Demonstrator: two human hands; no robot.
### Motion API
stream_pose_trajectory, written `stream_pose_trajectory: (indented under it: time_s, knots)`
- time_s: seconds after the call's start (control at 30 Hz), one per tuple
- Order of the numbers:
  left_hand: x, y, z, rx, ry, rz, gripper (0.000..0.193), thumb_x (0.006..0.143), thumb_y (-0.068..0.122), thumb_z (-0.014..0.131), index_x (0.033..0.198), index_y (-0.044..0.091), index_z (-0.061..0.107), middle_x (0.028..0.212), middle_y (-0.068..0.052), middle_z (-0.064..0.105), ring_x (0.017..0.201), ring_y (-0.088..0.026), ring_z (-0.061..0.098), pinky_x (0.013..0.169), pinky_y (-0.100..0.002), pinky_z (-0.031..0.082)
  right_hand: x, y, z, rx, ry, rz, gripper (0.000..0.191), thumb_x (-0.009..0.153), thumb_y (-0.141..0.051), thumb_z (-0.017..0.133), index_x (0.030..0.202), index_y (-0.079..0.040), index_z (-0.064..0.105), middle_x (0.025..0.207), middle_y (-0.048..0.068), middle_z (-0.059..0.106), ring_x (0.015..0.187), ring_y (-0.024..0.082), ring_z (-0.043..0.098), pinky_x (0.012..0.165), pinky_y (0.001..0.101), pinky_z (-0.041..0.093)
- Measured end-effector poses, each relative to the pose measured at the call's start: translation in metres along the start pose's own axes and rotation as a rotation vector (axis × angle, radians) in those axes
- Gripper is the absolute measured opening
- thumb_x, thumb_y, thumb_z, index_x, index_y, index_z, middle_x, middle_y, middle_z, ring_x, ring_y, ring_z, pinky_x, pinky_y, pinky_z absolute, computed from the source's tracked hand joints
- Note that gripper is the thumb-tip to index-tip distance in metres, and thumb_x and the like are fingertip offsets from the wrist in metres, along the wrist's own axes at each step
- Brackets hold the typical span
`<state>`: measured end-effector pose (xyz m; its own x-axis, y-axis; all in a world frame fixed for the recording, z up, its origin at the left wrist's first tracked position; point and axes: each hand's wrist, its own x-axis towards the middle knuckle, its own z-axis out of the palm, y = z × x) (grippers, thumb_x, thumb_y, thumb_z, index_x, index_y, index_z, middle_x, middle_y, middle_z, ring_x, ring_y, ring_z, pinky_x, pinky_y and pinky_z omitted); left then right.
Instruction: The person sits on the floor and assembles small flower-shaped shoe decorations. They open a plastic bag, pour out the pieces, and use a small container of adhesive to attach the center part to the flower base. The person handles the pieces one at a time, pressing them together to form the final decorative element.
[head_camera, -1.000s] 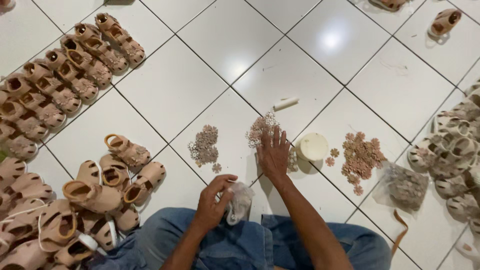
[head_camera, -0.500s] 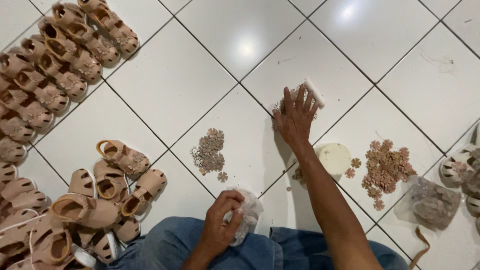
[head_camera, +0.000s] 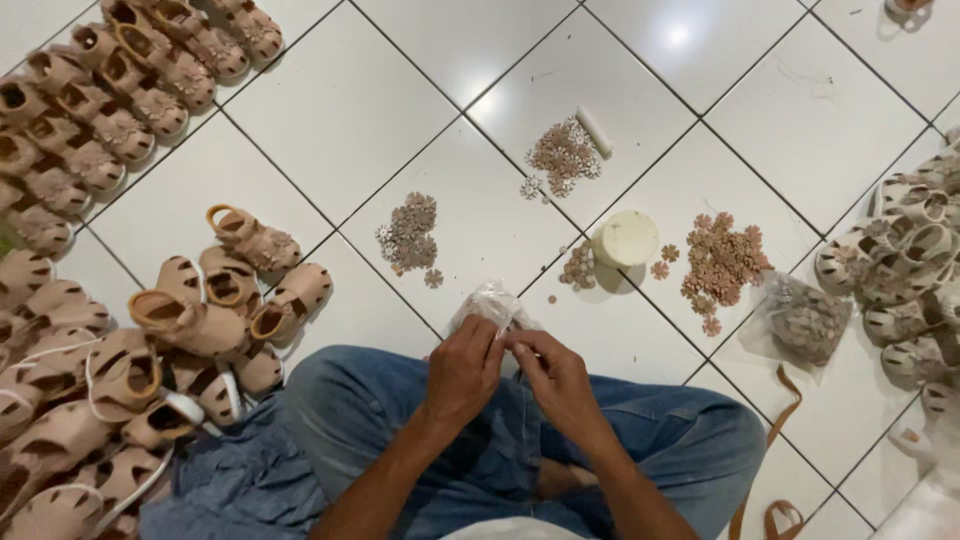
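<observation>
Both hands meet over my lap, above my jeans. My left hand (head_camera: 462, 372) and my right hand (head_camera: 553, 378) pinch a small clear plastic bag (head_camera: 487, 304) between their fingers; what is inside it I cannot tell. On the white tiled floor (head_camera: 340, 110) just ahead lie piles of small flower-shaped decorations: a brownish pile (head_camera: 410, 232), a pink-and-white pile (head_camera: 562, 155), a small cluster (head_camera: 578, 266) and a larger pink pile (head_camera: 722, 262). A cream round lid or tub (head_camera: 627, 238) stands among them.
Rows of tan sandals (head_camera: 110, 110) lie at the upper left, and a loose heap of them (head_camera: 150, 340) sits at my left. Pale sandals (head_camera: 910, 270) are heaped on the right. A clear bag of decorations (head_camera: 805, 318) and a white stick (head_camera: 594, 131) lie nearby.
My right hand has pulled back from the far tiles near the white stick and joined my left hand on the plastic bag. The view has tilted.
</observation>
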<state>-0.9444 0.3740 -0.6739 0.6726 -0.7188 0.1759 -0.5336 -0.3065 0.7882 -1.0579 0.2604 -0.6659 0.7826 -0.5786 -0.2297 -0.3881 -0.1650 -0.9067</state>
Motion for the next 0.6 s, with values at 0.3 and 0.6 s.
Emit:
stream_pose_trajectory:
  time_s: [0.3,0.6]
  knots:
    - [-0.004,0.007,-0.011,-0.087,0.036,0.012,0.015,0.099,0.015,0.061,0.093,0.002,0.06,0.09,-0.017,0.063,0.078,-0.039,0.064,0.066,-0.047,0.05,-0.001,-0.025,-0.015,-0.321,-0.11,-0.55,0.025,0.096,-0.012,0.064,0.118,-0.001,0.068,0.118,0.022,0.069,0.109,0.039,0.065,0.093,0.0453,0.052]
    - [0.013,-0.015,-0.034,-0.164,-0.167,0.004,0.019,0.099,0.022,0.065,0.097,0.004,0.069,0.089,-0.015,0.067,0.08,-0.034,0.067,0.071,-0.043,0.053,0.051,-0.028,0.017,-0.657,-0.391,-0.417,0.009,0.094,-0.011,0.065,0.099,-0.003,0.064,0.091,0.021,0.07,0.086,0.041,0.066,0.076,0.05,0.054]
